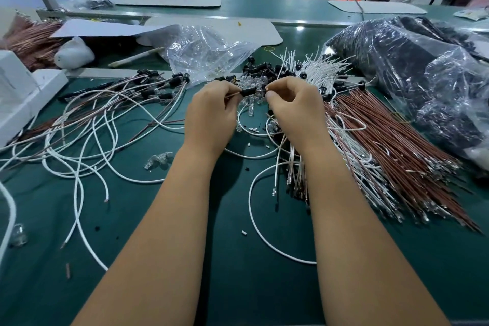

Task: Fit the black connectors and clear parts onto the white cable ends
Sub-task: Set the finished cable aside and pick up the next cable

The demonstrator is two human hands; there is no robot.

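Note:
Above the middle of the green table (238, 286), both hands meet over a small black connector (248, 92). My left hand (211, 114) pinches a thin wire that enters the connector's left end. My right hand (293, 108) pinches the clear part at the connector's right end. A white cable (251, 209) loops on the table under my right forearm. Loose black connectors (264, 67) and clear parts (251, 108) lie in a heap just behind and under the hands. A fan of white cable ends (315, 63) spreads out behind my right hand.
Fitted white and brown cables (105, 114) sprawl at the left. A brown wire bundle (391, 145) lies at the right beside dark plastic bags (423, 69). A clear bag (203, 50) sits behind the heap. A white box (23, 92) stands at the left edge.

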